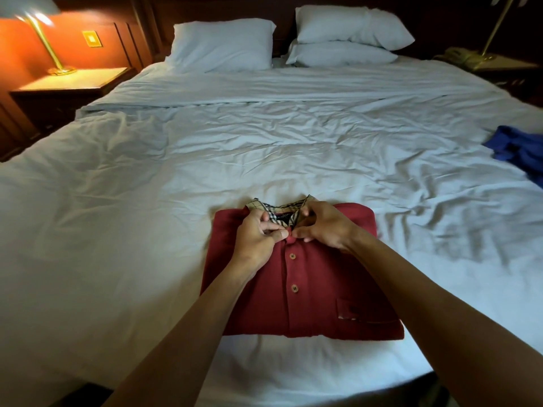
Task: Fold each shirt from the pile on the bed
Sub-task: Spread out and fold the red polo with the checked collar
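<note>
Red shirt (323, 277), left hand (255, 242), right hand (326, 227) pinching; maybe 1 blue shirt (518, 149).

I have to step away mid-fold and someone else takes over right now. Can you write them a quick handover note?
Hands: the left hand pinches the red polo shirt at its top button; the right hand pinches the placket opposite, just below the plaid-lined collar.
Things: the red polo shirt lies front up, folded into a rectangle, on the bed near its close edge. The blue garment lies crumpled at the bed's right edge.
Done: red polo shirt folded.
Left: probably finish the top button, then fold the blue garment.
</note>
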